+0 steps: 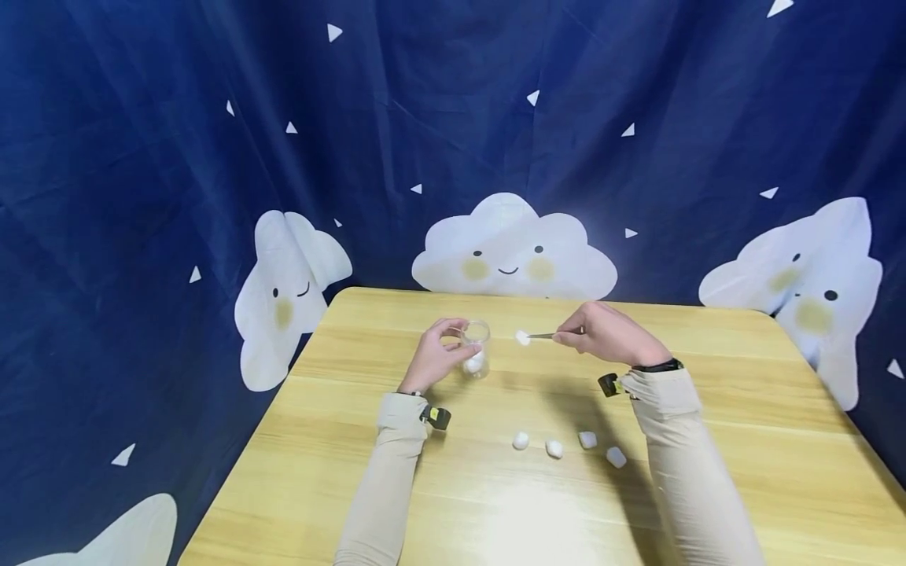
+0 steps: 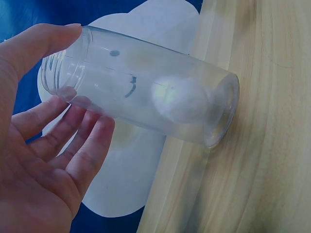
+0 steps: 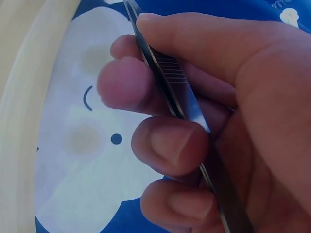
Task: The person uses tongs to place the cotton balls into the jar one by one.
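My left hand holds a clear plastic jar near its open top, thumb on one side and fingers on the other. The jar stands on the table, and white cotton balls lie at its bottom; I cannot tell how many. My right hand pinches metal tweezers between thumb and fingers. At the tweezers' tips, just right of the jar's mouth in the head view, is another cotton ball. The right wrist view cuts those tips off.
Several loose cotton balls lie in a loose row on the wooden table, nearer the body than the jar. A dark blue curtain with cloud prints hangs behind the table's far edge.
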A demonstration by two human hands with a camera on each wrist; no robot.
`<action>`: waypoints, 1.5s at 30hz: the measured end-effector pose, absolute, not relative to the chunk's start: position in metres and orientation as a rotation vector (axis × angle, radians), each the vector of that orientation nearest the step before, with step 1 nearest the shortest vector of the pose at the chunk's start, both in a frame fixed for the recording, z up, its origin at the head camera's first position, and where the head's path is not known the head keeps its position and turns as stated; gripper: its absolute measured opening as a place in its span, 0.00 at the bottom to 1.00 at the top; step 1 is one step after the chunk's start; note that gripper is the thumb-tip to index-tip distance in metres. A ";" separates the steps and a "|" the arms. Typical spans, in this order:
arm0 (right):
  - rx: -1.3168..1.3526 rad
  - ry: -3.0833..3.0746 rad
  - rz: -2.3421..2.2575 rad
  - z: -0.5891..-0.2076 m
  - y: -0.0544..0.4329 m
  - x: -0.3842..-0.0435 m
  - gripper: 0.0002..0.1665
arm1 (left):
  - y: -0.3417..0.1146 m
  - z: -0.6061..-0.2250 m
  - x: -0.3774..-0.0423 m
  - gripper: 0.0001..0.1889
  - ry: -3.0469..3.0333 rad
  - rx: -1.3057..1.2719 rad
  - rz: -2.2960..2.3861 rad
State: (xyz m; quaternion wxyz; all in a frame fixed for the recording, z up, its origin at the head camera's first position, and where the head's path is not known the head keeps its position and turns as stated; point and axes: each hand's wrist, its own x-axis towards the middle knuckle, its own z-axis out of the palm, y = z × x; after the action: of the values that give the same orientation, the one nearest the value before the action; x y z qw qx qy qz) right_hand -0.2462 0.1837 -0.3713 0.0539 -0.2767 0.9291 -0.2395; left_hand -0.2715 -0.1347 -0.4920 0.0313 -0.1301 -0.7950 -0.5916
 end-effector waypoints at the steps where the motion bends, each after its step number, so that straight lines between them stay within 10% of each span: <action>1: -0.846 2.826 -0.724 -0.371 0.182 -0.247 0.13 | -0.135 -0.492 -0.272 0.30 -2.450 -0.398 -1.815; 45: -1.025 2.904 -0.631 -0.369 0.117 -0.274 0.08 | -0.137 -0.495 -0.273 0.32 -2.448 -0.438 -1.818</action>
State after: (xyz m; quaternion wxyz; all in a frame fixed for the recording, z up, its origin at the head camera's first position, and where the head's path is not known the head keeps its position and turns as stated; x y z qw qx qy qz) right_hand -0.2744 0.1169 -0.3686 -0.0008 -0.3260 0.9238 -0.2007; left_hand -0.2731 -0.1368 -0.4954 0.0306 -0.1420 -0.7942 -0.5900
